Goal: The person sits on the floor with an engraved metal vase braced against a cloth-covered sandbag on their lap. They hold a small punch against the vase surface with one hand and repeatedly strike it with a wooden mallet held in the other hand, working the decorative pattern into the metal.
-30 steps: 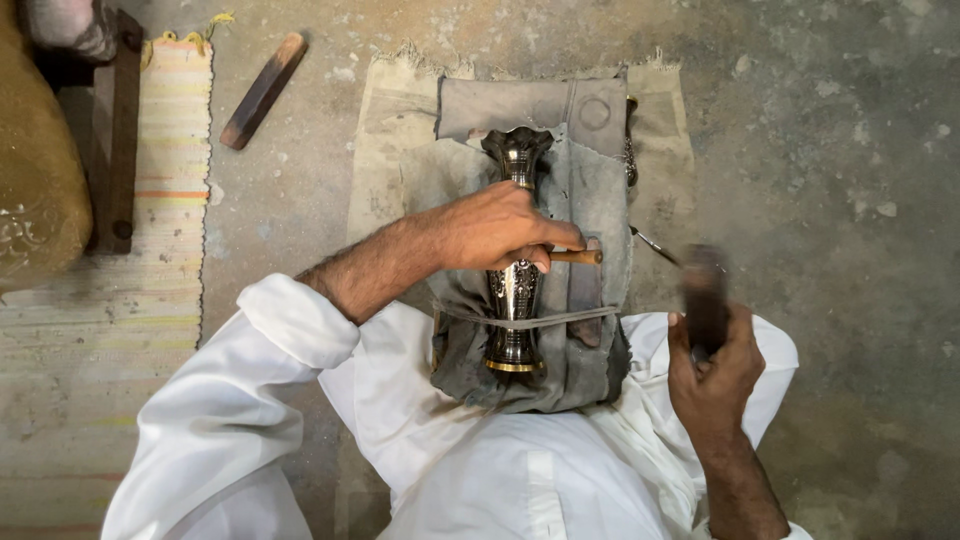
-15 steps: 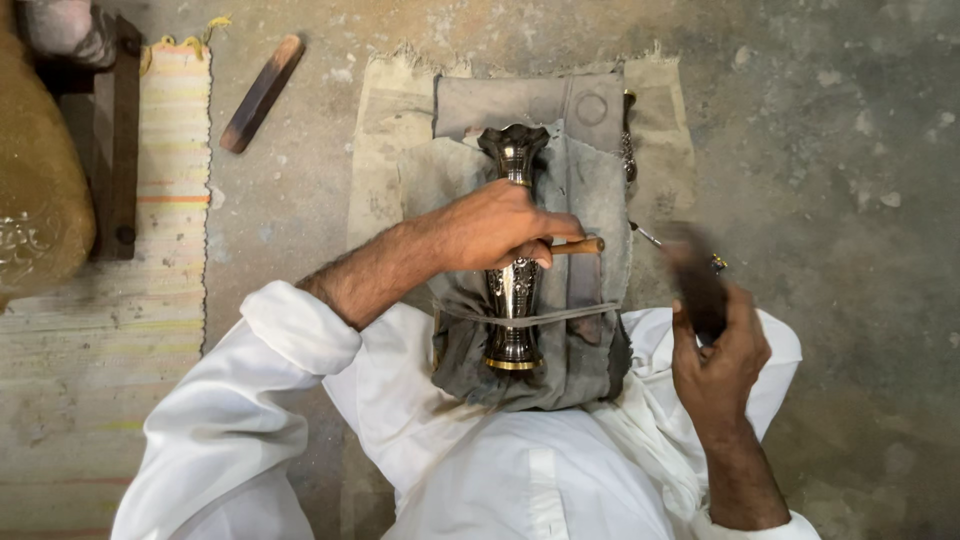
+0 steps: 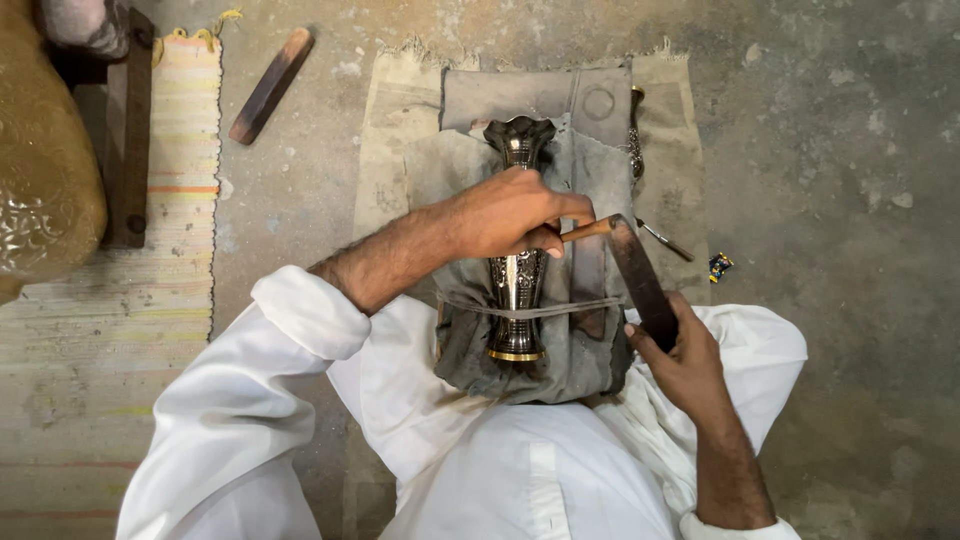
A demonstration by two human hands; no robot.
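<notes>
Left hand (image 3: 510, 215) pinches a wooden-handled chisel (image 3: 585, 230) against the engraved metal vase (image 3: 517, 270); right hand (image 3: 680, 350) clenches a flat dark bar (image 3: 640, 280)

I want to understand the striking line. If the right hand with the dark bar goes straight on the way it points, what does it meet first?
Most likely the wooden end of the small tool that the left hand holds against the metal vase; the dark bar in the right hand seems already there.
</notes>
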